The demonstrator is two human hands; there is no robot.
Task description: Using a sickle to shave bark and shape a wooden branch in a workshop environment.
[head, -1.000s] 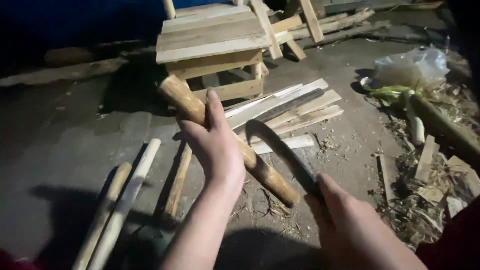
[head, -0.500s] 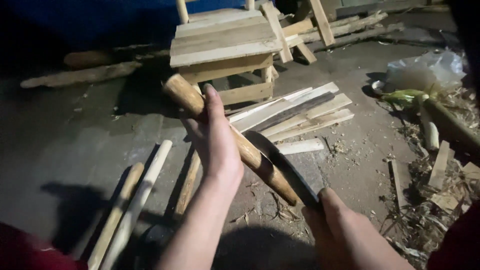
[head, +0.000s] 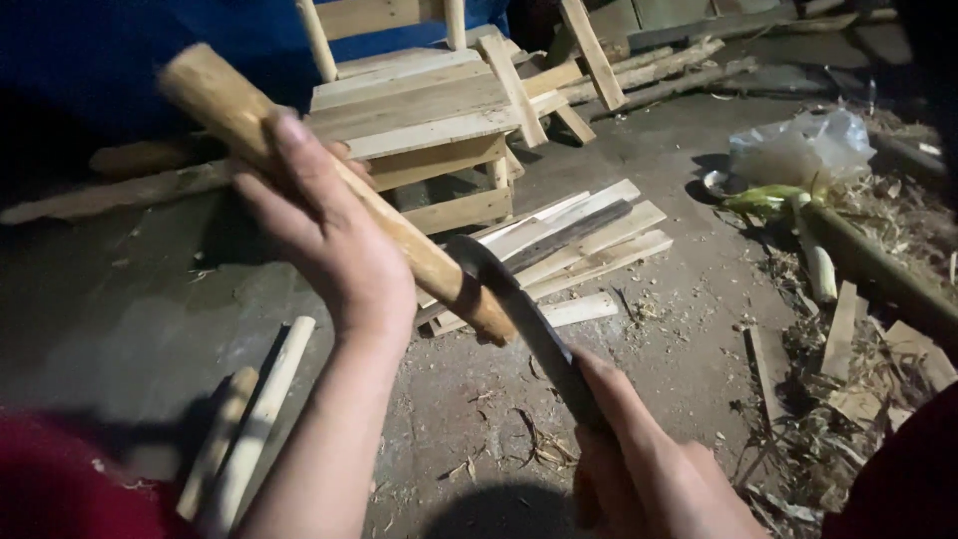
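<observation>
My left hand (head: 334, 235) grips a thick round wooden pole (head: 429, 265) near its middle and holds it tilted, upper end at the top left, lower end toward the centre. My right hand (head: 649, 469) is closed on the handle of a curved dark blade (head: 509, 299). The blade's hooked tip rests against the pole's lower end. Both are raised above the concrete floor.
A small slatted wooden stool (head: 419, 110) stands behind the pole. Flat wooden slats (head: 589, 240) lie on the floor beside it. Two peeled round sticks (head: 254, 419) lie at the lower left. Wood scraps and shavings (head: 868, 369) and a plastic bag (head: 798, 150) fill the right side.
The pole has been lifted and its lower end is off the floor. The blade has moved up to meet the pole's lower end. The view has come closer.
</observation>
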